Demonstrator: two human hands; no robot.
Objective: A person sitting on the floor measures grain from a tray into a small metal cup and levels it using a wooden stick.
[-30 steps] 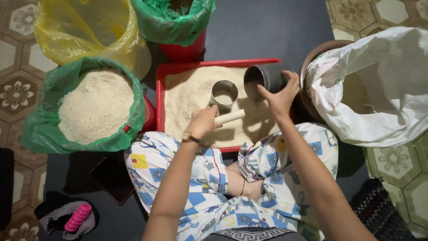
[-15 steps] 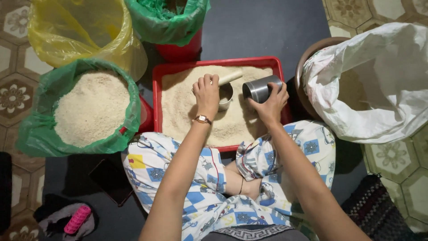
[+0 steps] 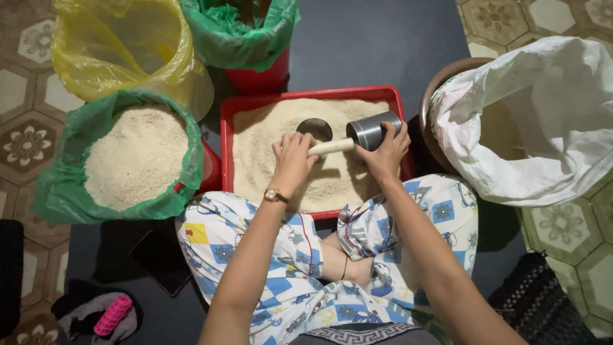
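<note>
A red rectangular tub (image 3: 225,137) full of pale rice sits in front of my crossed legs. My left hand (image 3: 292,156) grips the cream handle of a metal scoop (image 3: 315,130), whose round bowl rests on the rice. My right hand (image 3: 385,152) holds a grey metal can (image 3: 370,131) tipped on its side, its mouth facing left toward the scoop handle, just above the rice. A gold watch is on my left wrist.
A green-lined bucket of rice (image 3: 137,156) stands at left. Behind it are a yellow bag (image 3: 121,45) and a green-lined red bucket (image 3: 246,35). A white sack in a brown basin (image 3: 530,121) stands at right. A pink roller (image 3: 112,315) lies at lower left.
My left hand slid back along the scoop handle and the scoop bowl is now uncovered. The can in my right hand stays tipped beside it.
</note>
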